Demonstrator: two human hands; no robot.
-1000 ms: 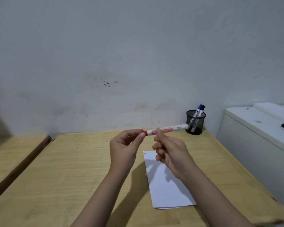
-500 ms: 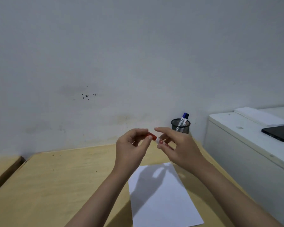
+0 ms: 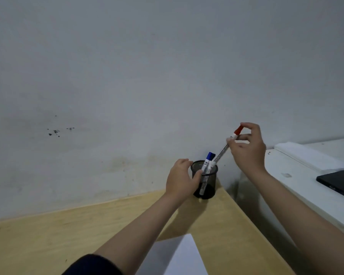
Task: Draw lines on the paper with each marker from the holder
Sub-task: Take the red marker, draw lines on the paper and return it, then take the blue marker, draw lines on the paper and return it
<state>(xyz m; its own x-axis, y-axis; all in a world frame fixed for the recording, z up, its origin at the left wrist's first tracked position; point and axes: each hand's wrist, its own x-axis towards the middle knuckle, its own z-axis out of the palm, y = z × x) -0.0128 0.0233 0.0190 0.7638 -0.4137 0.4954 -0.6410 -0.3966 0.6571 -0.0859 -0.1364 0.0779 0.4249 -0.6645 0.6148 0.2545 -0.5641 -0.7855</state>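
Right hand (image 3: pixel 248 147) is pinching the red-capped marker (image 3: pixel 225 147) near its cap, barrel slanting down-left into the mesh holder (image 3: pixel 206 187) at the table's far right, which the left hand (image 3: pixel 182 180) is cupping.

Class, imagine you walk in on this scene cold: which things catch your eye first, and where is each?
The right hand, raised near the wall, pinches a red-capped marker slanting into the black mesh holder at the table's far corner. The left hand grips the holder, where a blue-capped marker stands.
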